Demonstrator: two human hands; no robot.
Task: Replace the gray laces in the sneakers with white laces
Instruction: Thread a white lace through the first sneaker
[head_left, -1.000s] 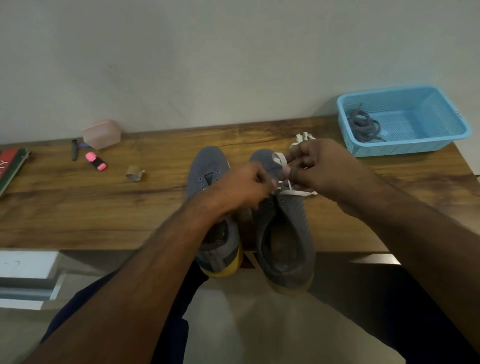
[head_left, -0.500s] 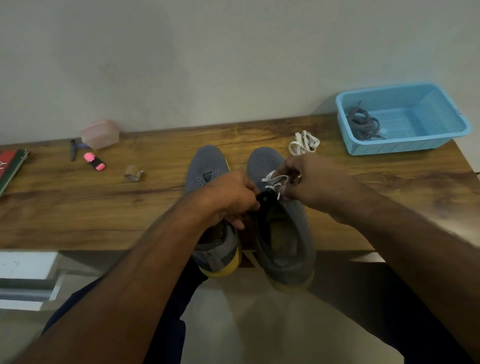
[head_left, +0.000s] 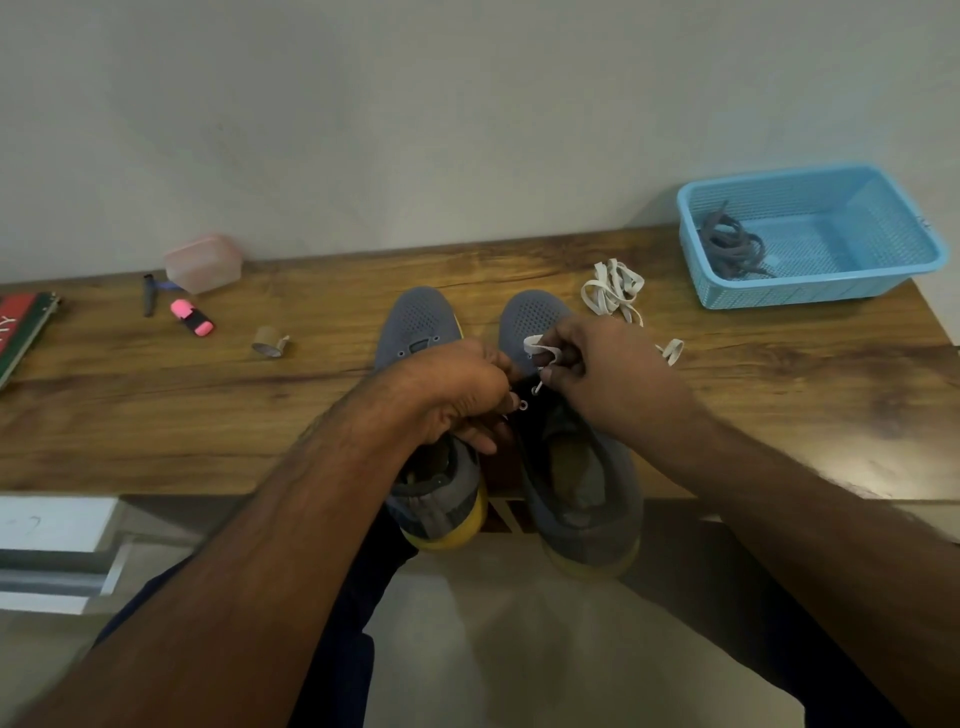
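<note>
Two gray sneakers with yellow soles stand side by side at the table's front edge, heels hanging over it: the left sneaker and the right sneaker. My right hand pinches a white lace over the right sneaker's front eyelets. My left hand grips that sneaker's left eyelet flap. More white lace lies bunched on the table behind my right hand. The gray laces lie in the blue basket.
On the wooden table at the left lie a pink box, a dark pen, a pink highlighter, a small tape roll and a book. A wall closes the far side.
Both hands drew nearer along the right sneaker, uncovering the bunched white lace behind. The right hand holds a shorter length of lace over the eyelets.
</note>
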